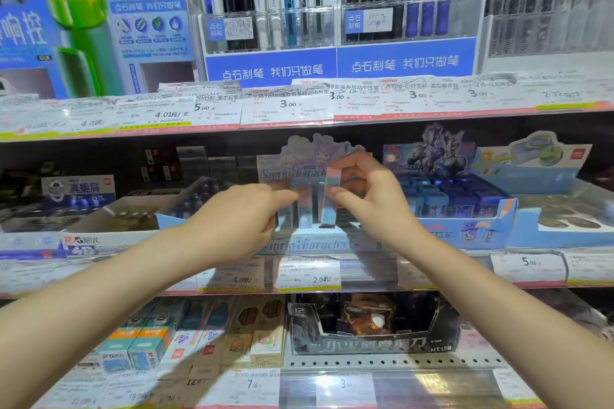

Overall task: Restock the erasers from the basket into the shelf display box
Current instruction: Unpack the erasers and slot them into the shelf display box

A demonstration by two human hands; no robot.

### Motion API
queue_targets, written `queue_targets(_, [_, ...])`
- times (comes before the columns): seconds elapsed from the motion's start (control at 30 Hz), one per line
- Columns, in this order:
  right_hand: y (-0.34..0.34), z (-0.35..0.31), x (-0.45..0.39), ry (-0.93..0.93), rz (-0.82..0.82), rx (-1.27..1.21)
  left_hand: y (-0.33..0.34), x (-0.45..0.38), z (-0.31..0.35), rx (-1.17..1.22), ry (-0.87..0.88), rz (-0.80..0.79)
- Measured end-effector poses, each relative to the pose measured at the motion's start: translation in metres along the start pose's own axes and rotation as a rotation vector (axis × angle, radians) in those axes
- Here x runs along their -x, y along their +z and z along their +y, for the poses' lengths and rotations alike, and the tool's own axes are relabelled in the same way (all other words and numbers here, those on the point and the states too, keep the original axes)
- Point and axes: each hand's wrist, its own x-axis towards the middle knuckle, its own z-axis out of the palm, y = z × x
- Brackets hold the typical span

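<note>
A pastel cartoon-character display box (310,244) stands on the middle shelf, with a printed header card (292,164) rising behind it. Several tall erasers (305,217) stand upright inside. My right hand (365,196) pinches a pink-and-blue eraser (332,191) near its top and holds it upright over the box's right side. My left hand (242,219) reaches into the box from the left, fingers closed around the standing erasers. The basket is out of view.
A blue box of sharpeners (458,206) sits right of the display box, an open cardboard tray (116,216) to its left. Price-tag strips (305,272) edge each shelf. Pens hang on the shelf above; more boxed stationery (372,325) fills the shelf below.
</note>
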Motion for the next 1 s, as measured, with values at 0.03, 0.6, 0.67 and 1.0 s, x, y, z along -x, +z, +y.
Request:
queue_targets(0.03, [0.002, 0.002, 0.000, -0.012, -0.001, 0.008, 0.001, 0.000, 0.000, -0.015, -0.006, -0.008])
queue_targets(0.6, [0.007, 0.020, 0.005, -0.038, -0.009, 0.090, 0.010, -0.004, -0.013, 0.101, 0.005, -0.029])
queue_targets(0.67, [0.008, 0.021, 0.002, -0.012, -0.020, 0.045, 0.009, -0.004, -0.012, 0.098, 0.001, -0.036])
queue_targets(1.0, [0.007, -0.021, 0.016, -0.006, 0.018, -0.188, -0.012, 0.007, 0.015, 0.808, -0.037, 0.123])
